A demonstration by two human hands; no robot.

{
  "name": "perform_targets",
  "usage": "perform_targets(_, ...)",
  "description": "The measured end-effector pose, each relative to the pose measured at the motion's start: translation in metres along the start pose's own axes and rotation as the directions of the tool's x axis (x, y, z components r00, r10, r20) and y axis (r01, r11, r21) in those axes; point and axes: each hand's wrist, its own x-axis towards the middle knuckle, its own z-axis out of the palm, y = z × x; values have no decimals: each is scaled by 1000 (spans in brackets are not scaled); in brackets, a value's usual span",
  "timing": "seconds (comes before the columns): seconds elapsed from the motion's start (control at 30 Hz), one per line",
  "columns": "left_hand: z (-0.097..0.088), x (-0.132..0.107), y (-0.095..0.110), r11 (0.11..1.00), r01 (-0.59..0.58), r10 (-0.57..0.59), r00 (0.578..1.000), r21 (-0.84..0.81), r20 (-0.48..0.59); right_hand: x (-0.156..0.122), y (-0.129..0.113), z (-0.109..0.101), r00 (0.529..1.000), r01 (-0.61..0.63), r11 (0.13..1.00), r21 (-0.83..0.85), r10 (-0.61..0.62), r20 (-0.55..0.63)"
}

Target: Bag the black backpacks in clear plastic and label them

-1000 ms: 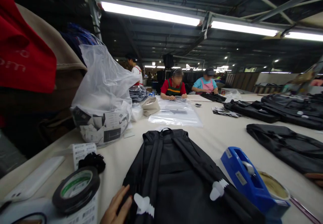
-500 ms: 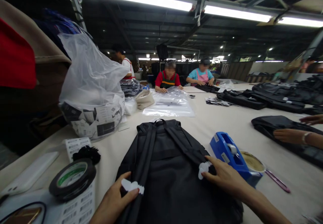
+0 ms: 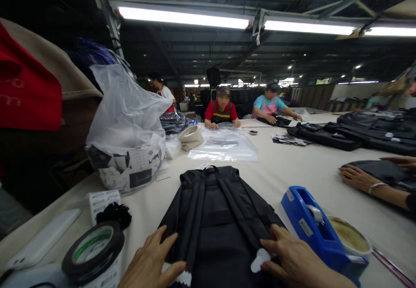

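Observation:
A black backpack [image 3: 214,218] lies on the pale table in front of me, its two shoulder straps facing up and its top loop pointing away. My left hand [image 3: 154,257] rests over the bag's left edge with fingers spread. Below its thumb is a white piece [image 3: 182,277] with a jagged edge, partly hidden by the hand. At the lower right strap [image 3: 238,210], my right hand [image 3: 289,255] has its thumb and fingers curled round the strap end. A white rounded piece [image 3: 259,260] sticks out between its fingertips.
A blue tape dispenser [image 3: 320,231] and a round tub [image 3: 349,236] stand on the right. Black tape roll [image 3: 94,251], label sheets [image 3: 104,201] and a plastic bag of tags [image 3: 130,149] are left. A co-worker's hand [image 3: 360,179] rests on another black bag; others work across the table.
My left hand has gone from pinching the left strap to spread fingers. Both hands and the backpack sit lower in view as the camera tilts up. The co-worker's hand at right has shifted on its bag.

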Motion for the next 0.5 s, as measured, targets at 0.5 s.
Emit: perform_targets(0.5,58,217,64,974,-30,91,959,225,-268,181,18,65,947,208,977,-38,-211,-244)
